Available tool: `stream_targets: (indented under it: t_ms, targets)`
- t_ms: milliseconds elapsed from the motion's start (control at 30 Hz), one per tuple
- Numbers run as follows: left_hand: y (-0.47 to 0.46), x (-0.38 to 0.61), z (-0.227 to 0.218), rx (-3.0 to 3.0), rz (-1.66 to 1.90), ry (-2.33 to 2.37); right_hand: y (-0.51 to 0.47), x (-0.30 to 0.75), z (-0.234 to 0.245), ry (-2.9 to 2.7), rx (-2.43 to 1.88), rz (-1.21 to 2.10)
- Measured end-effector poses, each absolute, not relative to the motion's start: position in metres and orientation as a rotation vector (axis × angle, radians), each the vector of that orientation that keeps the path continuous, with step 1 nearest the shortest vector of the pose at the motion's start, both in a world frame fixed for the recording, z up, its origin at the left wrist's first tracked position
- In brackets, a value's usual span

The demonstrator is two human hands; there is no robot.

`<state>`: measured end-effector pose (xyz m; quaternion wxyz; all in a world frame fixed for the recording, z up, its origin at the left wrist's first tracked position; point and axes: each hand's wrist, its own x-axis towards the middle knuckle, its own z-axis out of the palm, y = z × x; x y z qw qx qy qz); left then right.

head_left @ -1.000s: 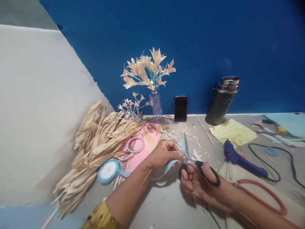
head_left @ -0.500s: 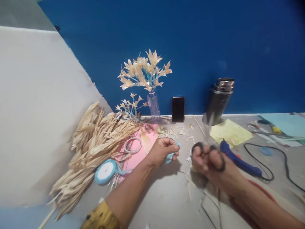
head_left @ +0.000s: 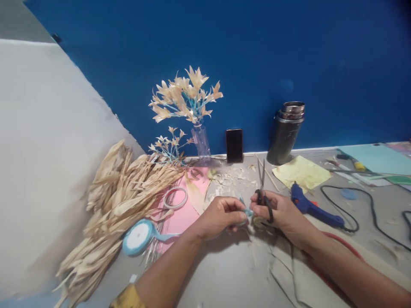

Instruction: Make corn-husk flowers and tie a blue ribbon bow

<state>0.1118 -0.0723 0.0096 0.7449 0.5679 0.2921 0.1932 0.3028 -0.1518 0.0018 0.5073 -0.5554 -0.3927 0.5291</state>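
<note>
My left hand (head_left: 221, 216) is closed in a pinch on a short piece of light blue ribbon (head_left: 246, 211) at the middle of the grey table (head_left: 224, 273). My right hand (head_left: 279, 211) meets it from the right, touching the same ribbon piece. That hand also grips black-handled scissors (head_left: 263, 192), whose closed blades point up and away. A spool of the blue ribbon (head_left: 138, 236) lies to the left with a loose tail trailing toward a pink sheet (head_left: 184, 214).
A heap of dried husk strips (head_left: 118, 201) fills the left. At the back stand a vase of husk flowers (head_left: 189, 107), a phone (head_left: 234, 145) and a dark flask (head_left: 285, 132). A blue glue gun (head_left: 313, 207) with black cord, yellow paper (head_left: 302, 173) and a tape ring (head_left: 175, 198) lie nearby.
The scissors cut the ribbon, then swung away to the right and came back. Both hands have come together on the cut piece, blades now closed and pointing up.
</note>
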Motion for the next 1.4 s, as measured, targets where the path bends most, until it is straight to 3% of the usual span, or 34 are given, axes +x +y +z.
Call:
stream_targets:
  t_ms: [567,800,1100,1400]
  targets:
    - [-0.087,0.114,0.005,1.591,0.321,0.606,-0.147,0.305,-0.001,-0.977,-1.474,1.114]
    - [-0.071,0.106,0.018,1.541,0.331,0.460,-0.144,0.312,0.010,-0.837,-1.403,1.089]
    - [-0.056,0.099,0.017,1.469,0.352,0.611,-0.144,0.312,0.013,-0.755,-1.381,1.054]
    - [-0.054,0.105,0.009,1.315,0.718,0.908,-0.141,0.315,0.006,-0.747,-1.452,1.006]
